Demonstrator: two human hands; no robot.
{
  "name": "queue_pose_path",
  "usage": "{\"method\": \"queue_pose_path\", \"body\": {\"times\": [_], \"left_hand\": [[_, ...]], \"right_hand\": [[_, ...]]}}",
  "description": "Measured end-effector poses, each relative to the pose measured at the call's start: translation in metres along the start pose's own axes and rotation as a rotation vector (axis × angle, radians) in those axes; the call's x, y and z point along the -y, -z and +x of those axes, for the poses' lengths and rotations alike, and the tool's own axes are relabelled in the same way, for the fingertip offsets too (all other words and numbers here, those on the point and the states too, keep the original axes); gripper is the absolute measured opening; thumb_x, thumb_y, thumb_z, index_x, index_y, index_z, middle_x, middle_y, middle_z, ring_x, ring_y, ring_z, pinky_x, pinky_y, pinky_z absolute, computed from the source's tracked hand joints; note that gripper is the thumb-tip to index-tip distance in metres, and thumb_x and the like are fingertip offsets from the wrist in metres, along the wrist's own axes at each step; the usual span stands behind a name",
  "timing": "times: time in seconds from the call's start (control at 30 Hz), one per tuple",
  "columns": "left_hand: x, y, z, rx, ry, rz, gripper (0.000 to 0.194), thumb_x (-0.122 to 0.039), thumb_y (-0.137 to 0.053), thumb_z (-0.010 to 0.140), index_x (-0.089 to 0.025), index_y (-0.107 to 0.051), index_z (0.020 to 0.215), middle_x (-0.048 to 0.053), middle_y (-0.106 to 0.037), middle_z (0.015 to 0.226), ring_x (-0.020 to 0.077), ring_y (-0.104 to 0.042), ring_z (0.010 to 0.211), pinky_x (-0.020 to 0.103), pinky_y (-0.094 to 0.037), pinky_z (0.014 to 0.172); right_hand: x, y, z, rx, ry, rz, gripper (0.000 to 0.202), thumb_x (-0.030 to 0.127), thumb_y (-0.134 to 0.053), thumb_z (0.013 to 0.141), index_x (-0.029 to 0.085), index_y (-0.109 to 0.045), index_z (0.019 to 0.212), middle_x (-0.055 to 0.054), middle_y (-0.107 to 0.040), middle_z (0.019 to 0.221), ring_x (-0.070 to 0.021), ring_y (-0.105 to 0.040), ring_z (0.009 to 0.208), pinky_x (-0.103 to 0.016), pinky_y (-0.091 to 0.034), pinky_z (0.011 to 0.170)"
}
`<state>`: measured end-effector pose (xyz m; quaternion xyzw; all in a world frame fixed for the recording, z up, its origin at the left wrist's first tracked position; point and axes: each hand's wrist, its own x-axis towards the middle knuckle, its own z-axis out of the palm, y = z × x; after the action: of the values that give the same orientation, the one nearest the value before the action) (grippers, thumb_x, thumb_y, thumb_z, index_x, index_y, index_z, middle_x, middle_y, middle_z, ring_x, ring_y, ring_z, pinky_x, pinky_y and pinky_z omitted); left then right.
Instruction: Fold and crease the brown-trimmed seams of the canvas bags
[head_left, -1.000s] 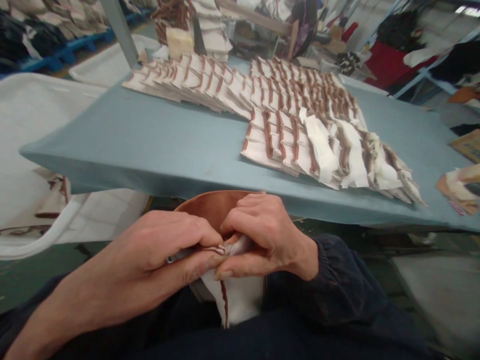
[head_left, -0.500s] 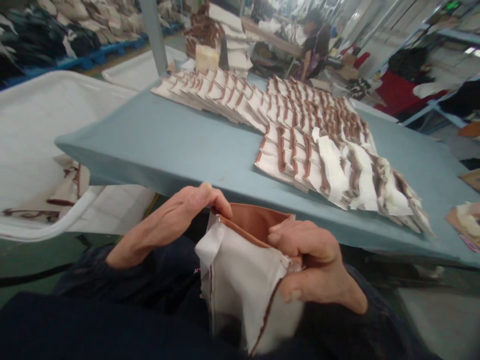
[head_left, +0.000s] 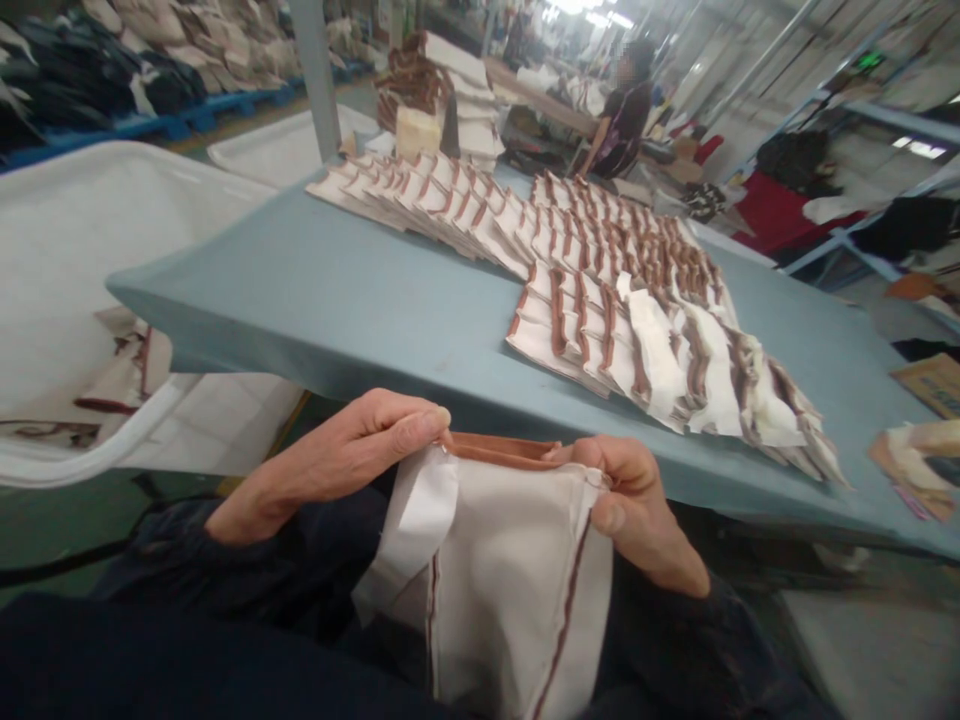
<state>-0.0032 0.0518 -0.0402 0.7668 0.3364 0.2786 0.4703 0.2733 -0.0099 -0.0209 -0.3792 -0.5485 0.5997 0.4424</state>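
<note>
Between my hands hangs a sewn fabric pouch, off-white outside with dark brown seams and a brown inner lining showing at its top opening. My left hand pinches the left corner of the rim, thumb on top. The right corner is gripped by my right hand, its thumb on the near face and its fingers partly hidden behind the rim. A loose white strip dangles from the left corner. The pouch's lower end drops out of view in front of my dark clothing.
A blue-green covered table stands ahead. On it lie overlapping rows of similar off-white and brown pieces. A white bin with some pieces inside is at left. Farther back, a person is near another table. A grey post rises behind the table.
The pouch opening has narrowed, its rim now stretched straighter between my hands. My left hand has shifted slightly right and down, and the white strip hangs lower.
</note>
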Motion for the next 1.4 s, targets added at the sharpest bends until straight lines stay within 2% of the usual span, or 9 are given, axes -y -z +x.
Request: {"method": "queue_pose_path", "body": {"times": [0.17, 0.3, 0.5, 0.63, 0.9, 1.1, 1.2, 1.3, 1.4], "left_hand": [[-0.005, 0.001, 0.004, 0.143, 0.030, -0.122, 0.059, -0.062, -0.044, 0.108, -0.019, -0.057, 0.070, 0.000, -0.053, 0.065, 0.0142, -0.046, 0.059, 0.024, -0.038, 0.051], [-0.013, 0.004, 0.009, 0.270, 0.066, -0.207, 0.057, -0.062, -0.045, 0.108, -0.020, -0.050, 0.069, -0.002, -0.042, 0.064, 0.0133, -0.038, 0.059, 0.024, -0.035, 0.052], [-0.025, 0.007, 0.007, 0.299, 0.011, -0.123, 0.051, -0.051, -0.045, 0.109, -0.021, -0.047, 0.068, -0.001, -0.047, 0.068, 0.0156, -0.045, 0.065, 0.026, -0.038, 0.059], [-0.033, 0.006, 0.003, 0.322, -0.018, -0.119, 0.044, -0.041, -0.047, 0.108, -0.021, -0.042, 0.069, -0.004, -0.038, 0.065, 0.0124, -0.038, 0.059, 0.025, -0.035, 0.057], [-0.033, -0.006, -0.013, 0.148, -0.028, 0.014, 0.033, -0.033, -0.057, 0.102, -0.018, -0.060, 0.073, -0.005, -0.054, 0.062, 0.0098, -0.047, 0.056, 0.021, -0.033, 0.053], [-0.025, -0.005, -0.013, 0.288, 0.034, -0.070, 0.047, -0.044, -0.047, 0.109, -0.020, -0.044, 0.069, -0.006, -0.036, 0.062, 0.0091, -0.036, 0.054, 0.023, -0.026, 0.049], [-0.022, -0.007, -0.014, 0.274, 0.022, -0.114, 0.046, -0.042, -0.048, 0.107, -0.021, -0.039, 0.067, -0.006, -0.033, 0.062, 0.0093, -0.033, 0.054, 0.024, -0.024, 0.048], [-0.020, -0.014, -0.017, 0.170, 0.005, -0.056, 0.042, -0.032, -0.051, 0.101, -0.022, -0.033, 0.063, -0.007, -0.028, 0.059, 0.0086, -0.029, 0.051, 0.024, -0.022, 0.048], [-0.019, -0.025, -0.020, -0.036, -0.079, 0.165, 0.039, -0.021, -0.048, 0.095, -0.023, -0.028, 0.062, -0.008, -0.023, 0.057, 0.0079, -0.026, 0.048, 0.027, -0.018, 0.050]], "right_hand": [[-0.021, 0.011, -0.002, -0.171, -0.126, 0.061, 0.067, 0.070, -0.092, 0.070, 0.023, -0.044, 0.065, 0.006, -0.039, 0.058, -0.0107, -0.029, 0.052, -0.024, -0.026, 0.048], [-0.038, 0.021, 0.002, -0.139, -0.192, 0.112, 0.067, 0.071, -0.091, 0.070, 0.023, -0.044, 0.068, 0.008, -0.039, 0.056, -0.0075, -0.025, 0.047, -0.022, -0.020, 0.045], [-0.050, 0.023, 0.005, -0.131, -0.227, 0.137, 0.064, 0.068, -0.091, 0.073, 0.022, -0.047, 0.068, 0.007, -0.043, 0.057, -0.0066, -0.027, 0.047, -0.021, -0.020, 0.044], [-0.051, 0.021, 0.005, -0.102, -0.231, 0.137, 0.065, 0.069, -0.091, 0.072, 0.022, -0.046, 0.068, 0.007, -0.043, 0.057, -0.0069, -0.028, 0.048, -0.021, -0.020, 0.045], [-0.047, 0.018, 0.004, -0.055, -0.260, 0.137, 0.066, 0.064, -0.092, 0.075, 0.022, -0.042, 0.067, 0.008, -0.042, 0.056, -0.0068, -0.029, 0.048, -0.021, -0.020, 0.044], [-0.049, 0.017, 0.003, -0.087, -0.280, 0.145, 0.067, 0.066, -0.093, 0.071, 0.022, -0.043, 0.067, 0.008, -0.042, 0.058, -0.0072, -0.028, 0.050, -0.022, -0.022, 0.047], [-0.049, 0.016, 0.005, -0.073, -0.281, 0.144, 0.066, 0.065, -0.094, 0.071, 0.022, -0.043, 0.067, 0.007, -0.043, 0.060, -0.0075, -0.029, 0.051, -0.022, -0.022, 0.049], [-0.049, 0.015, 0.007, -0.051, -0.280, 0.144, 0.066, 0.065, -0.094, 0.071, 0.022, -0.043, 0.067, 0.007, -0.042, 0.060, -0.0078, -0.030, 0.053, -0.022, -0.023, 0.050], [-0.047, 0.013, 0.009, -0.050, -0.290, 0.136, 0.068, 0.066, -0.094, 0.070, 0.022, -0.042, 0.067, 0.008, -0.040, 0.060, -0.0075, -0.030, 0.052, -0.022, -0.022, 0.050]]}}
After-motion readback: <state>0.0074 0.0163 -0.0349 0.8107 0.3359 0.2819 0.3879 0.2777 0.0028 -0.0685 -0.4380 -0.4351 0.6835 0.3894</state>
